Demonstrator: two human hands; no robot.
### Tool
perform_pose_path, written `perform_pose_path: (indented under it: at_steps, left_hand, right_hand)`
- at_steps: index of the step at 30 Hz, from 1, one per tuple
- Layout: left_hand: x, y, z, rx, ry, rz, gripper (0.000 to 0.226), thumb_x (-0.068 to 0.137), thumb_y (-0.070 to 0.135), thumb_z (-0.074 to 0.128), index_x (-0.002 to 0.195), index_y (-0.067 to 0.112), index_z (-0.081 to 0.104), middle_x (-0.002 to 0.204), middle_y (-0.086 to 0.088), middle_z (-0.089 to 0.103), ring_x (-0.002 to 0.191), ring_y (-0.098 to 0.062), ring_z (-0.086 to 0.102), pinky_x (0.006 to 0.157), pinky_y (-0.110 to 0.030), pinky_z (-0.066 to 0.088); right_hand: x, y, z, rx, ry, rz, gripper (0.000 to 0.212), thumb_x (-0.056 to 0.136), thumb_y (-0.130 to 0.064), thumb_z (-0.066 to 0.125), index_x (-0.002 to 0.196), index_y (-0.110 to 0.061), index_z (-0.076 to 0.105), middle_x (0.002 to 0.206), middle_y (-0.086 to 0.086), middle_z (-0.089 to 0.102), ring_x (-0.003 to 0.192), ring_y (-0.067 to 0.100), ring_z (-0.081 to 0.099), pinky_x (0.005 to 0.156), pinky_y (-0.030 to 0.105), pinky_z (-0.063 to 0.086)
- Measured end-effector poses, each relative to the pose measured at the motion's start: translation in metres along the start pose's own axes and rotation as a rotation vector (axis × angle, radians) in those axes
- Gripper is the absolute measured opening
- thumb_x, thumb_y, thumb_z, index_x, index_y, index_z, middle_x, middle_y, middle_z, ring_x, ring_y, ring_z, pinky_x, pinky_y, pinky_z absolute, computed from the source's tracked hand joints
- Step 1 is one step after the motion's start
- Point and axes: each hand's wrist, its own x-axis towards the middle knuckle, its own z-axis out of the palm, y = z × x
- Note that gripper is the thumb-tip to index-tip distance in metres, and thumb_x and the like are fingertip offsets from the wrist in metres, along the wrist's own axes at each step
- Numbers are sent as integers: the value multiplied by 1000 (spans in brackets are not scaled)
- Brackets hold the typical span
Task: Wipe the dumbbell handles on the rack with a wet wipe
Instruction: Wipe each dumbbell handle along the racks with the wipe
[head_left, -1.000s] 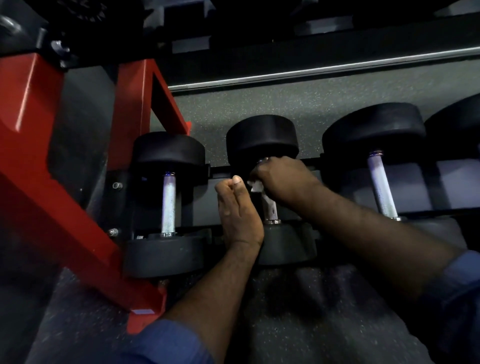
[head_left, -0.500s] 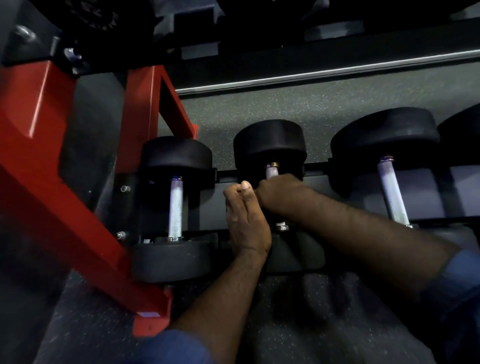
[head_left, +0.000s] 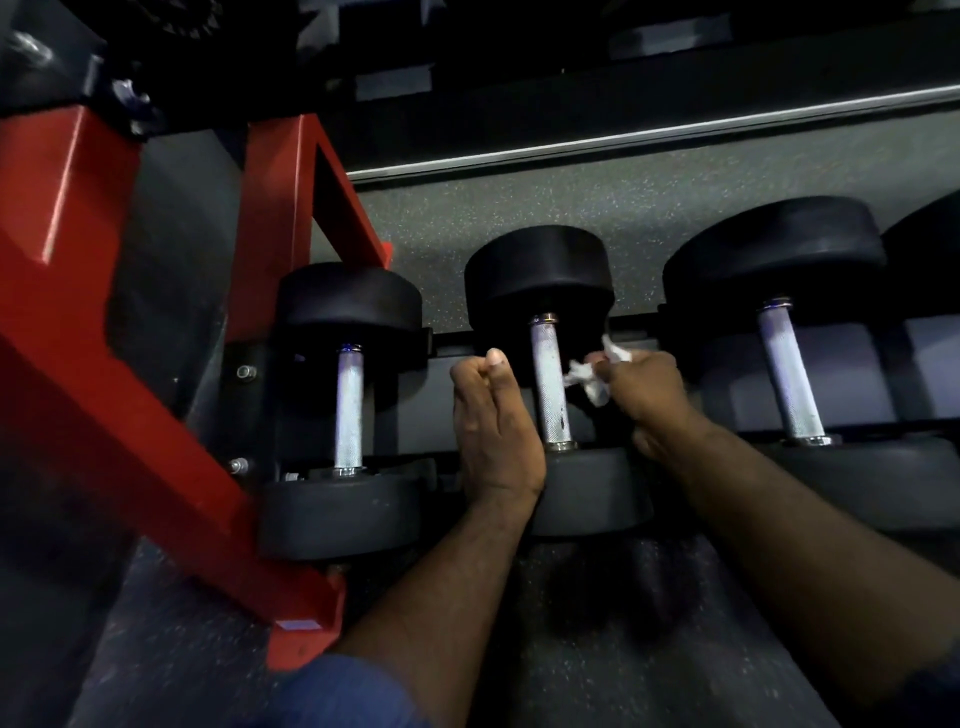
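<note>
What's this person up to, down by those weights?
A person is cleaning the handles on a rack. The right hand grips a crumpled wipe right beside the middle handle. The left hand is a fist on that handle's other side, with nothing visible in it. No hand is on the left handle or the right handle.

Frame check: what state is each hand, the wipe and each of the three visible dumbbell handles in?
middle handle: racked, uncovered
left handle: racked, untouched
right handle: racked, untouched
wet wipe: crumpled, right of the middle handle, contact unclear
right hand: grips the wet wipe
left hand: fisted beside the middle handle, nothing visible in it
</note>
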Motion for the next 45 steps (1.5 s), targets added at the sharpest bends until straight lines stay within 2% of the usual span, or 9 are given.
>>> perform_pose_path:
  at_steps: [4, 9, 12, 15, 19, 22, 32, 39, 45]
  left_hand:
    - [-1, 1, 0, 12, -23, -7, 57, 95, 70, 22, 102, 19, 47, 100, -5, 65, 93, -21, 58, 77, -25, 33]
    - [-1, 2, 0, 18, -37, -18, 56, 97, 70, 23, 102, 19, 47, 100, -5, 65, 94, -21, 59, 78, -27, 34]
    - [-1, 1, 0, 22, -39, 8, 59, 96, 69, 22, 101, 17, 48, 99, -4, 64, 95, -22, 58, 80, -26, 34]
    - [-1, 1, 0, 32, -47, 11, 59, 96, 69, 21, 102, 17, 48, 102, -3, 64, 98, -21, 58, 81, -27, 34]
    - [-2, 1, -1, 33, -56, -22, 59, 95, 72, 20, 102, 20, 47, 102, -2, 64, 98, -20, 59, 82, -31, 37]
    - [-2, 3, -1, 41, -65, -41, 57, 96, 70, 21, 101, 19, 47, 101, -3, 64, 97, -21, 58, 82, -30, 35]
    - [2, 3, -2, 227, -173, -77, 28, 104, 49, 47, 95, 24, 54, 92, 1, 68, 91, -23, 63, 77, -37, 46]
    - [-3, 18, -5, 625, -378, 355, 32, 95, 38, 41, 95, 15, 62, 95, -10, 63, 91, -35, 61, 75, -48, 51]
    - [13, 39, 7, 904, -488, 635, 29, 93, 37, 54, 116, 19, 58, 119, -8, 60, 108, -33, 57, 89, -47, 48]
  right_hand:
    - [7, -13, 16, 54, 0, 38, 10, 89, -12, 74, 81, -7, 73, 75, 13, 72, 66, 24, 66, 61, 36, 52]
    - [-5, -31, 23, 143, -477, 112, 33, 91, 14, 44, 92, -6, 70, 108, 14, 73, 94, 18, 67, 70, 18, 50]
    - [-13, -33, -5, -297, -701, -50, 20, 75, 3, 57, 79, -9, 73, 89, 4, 76, 84, 16, 68, 74, 25, 48]
    - [-8, -29, -23, -921, -893, -138, 23, 92, -7, 63, 75, -20, 70, 78, -9, 69, 75, 3, 58, 74, 26, 48]
    - [-6, -12, -16, -907, -749, -134, 16, 91, -7, 64, 82, -15, 75, 85, 6, 74, 78, 9, 59, 72, 27, 46]
    - [-8, -8, -17, -865, -733, -77, 20, 93, -12, 65, 75, -16, 73, 75, -1, 67, 74, 11, 55, 67, 27, 42]
    - [-21, -40, -14, -1234, -621, -225, 15, 90, -23, 60, 81, -11, 63, 82, 8, 61, 81, 26, 59, 69, 28, 44]
    - [-33, -43, -57, -719, -381, -219, 9, 79, -18, 78, 86, -22, 81, 63, -6, 67, 53, 0, 54, 61, 24, 48]
    - [-43, -54, -106, -510, -197, -260, 20, 75, -25, 89, 83, -9, 79, 74, 4, 77, 67, 23, 75, 70, 39, 64]
